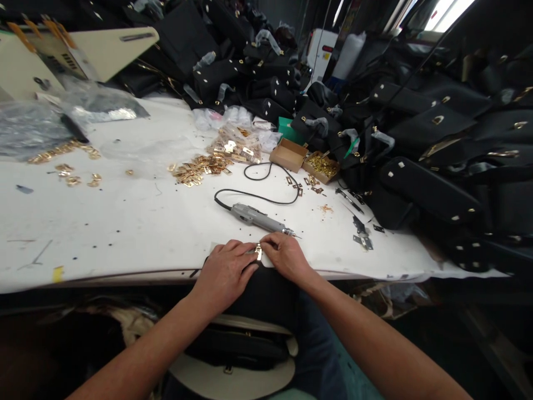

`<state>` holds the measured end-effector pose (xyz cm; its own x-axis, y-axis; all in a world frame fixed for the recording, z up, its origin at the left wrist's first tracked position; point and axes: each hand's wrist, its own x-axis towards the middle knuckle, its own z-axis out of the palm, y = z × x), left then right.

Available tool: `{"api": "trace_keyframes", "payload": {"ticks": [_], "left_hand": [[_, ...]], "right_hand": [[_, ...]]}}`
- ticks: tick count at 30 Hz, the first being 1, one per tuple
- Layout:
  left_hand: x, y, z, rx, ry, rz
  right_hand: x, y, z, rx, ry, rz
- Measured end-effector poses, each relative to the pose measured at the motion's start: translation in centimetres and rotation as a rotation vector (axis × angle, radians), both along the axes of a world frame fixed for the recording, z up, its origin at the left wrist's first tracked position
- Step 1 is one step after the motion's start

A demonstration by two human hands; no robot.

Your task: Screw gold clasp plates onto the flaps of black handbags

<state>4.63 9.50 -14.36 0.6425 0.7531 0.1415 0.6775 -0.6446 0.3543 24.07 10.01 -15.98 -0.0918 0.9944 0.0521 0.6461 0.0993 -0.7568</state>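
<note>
A black bag with cream edges [233,378] lies across the lap, its upper end at the table's front edge. A small gold metal fitting [259,252] rests on that end, between the two hands. My left hand [227,269] presses on the bag, its closed fingers touching the fitting's left side. From the right, my right hand [285,255] pinches at the fitting's top; anything smaller between its fingertips is hidden. Just beyond the hands a grey electric screwdriver [258,218] lies on the white table [145,233], its bit pointing right.
Gold fittings [195,169] lie in piles across the table. Behind them are an open cardboard box [288,155] and a box of small gold parts [321,165]. A black cable [258,194] loops behind the screwdriver. Black bags [428,189] are heaped at the back and right.
</note>
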Motion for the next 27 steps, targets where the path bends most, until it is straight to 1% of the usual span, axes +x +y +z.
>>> {"api": "trace_keyframes", "payload": {"ticks": [2, 7, 13, 18, 27], "left_hand": [[0.0, 0.1, -0.1, -0.007, -0.016, 0.003], [0.0, 0.2, -0.2, -0.010, -0.048, 0.009], [0.0, 0.1, -0.2, -0.030, -0.056, 0.009], [0.0, 0.2, -0.3, -0.022, -0.066, 0.002], [0.1, 0.1, -0.4, 0.005, -0.060, 0.002]], "right_hand": [[0.0, -0.2, 0.0, 0.009, 0.002, -0.007], [-0.4, -0.6, 0.1, 0.014, -0.063, -0.091], [-0.5, -1.3, 0.0, 0.041, -0.082, -0.063], [-0.6, -1.8, -0.3, 0.052, -0.045, -0.071], [-0.7, -1.7, -0.1, 0.037, -0.025, -0.047]]}}
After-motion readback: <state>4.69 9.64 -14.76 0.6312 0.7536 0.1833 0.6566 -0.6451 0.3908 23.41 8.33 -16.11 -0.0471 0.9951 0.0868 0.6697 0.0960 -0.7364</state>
